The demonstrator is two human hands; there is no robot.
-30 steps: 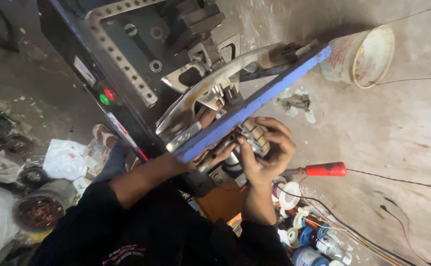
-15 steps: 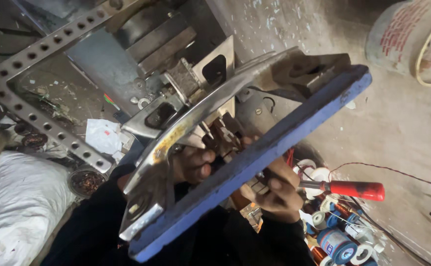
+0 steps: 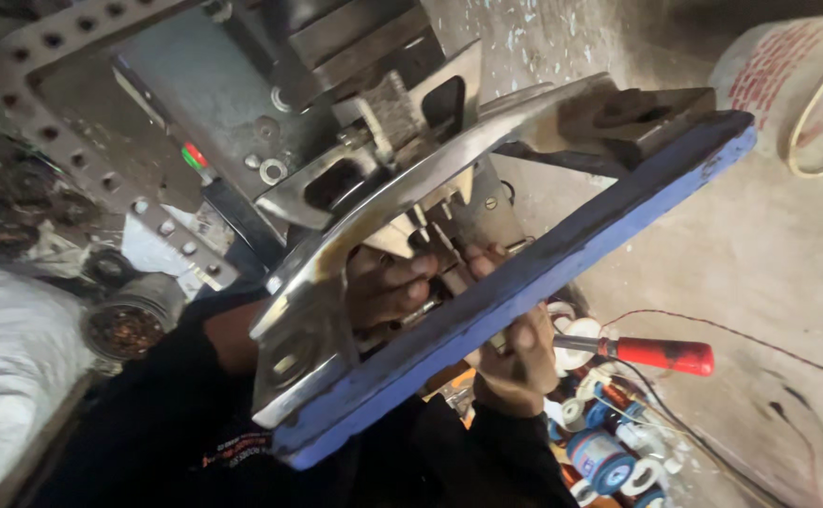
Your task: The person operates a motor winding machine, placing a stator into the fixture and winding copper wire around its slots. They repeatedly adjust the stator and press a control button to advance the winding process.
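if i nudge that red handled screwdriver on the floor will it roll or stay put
The red-handled screwdriver lies flat on the concrete floor. Its rounded handle looks apt to roll sideways. It appears stiff and fairly light, so a nudge would probably shift it easily.

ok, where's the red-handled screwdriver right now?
In the head view the red-handled screwdriver lies on the floor at lower right, just right of the right hand, below the blue bar and above the wire spools.

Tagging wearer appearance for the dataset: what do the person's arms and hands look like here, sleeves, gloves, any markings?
Both hands are bare, with no gloves. The left hand and right hand come out of dark, black-looking long sleeves. The left sleeve looks pushed up the forearm; the right one reaches about the wrist. A small patch of orange printing sits on the dark garment near the bottom edge. No rings or watch can be made out.
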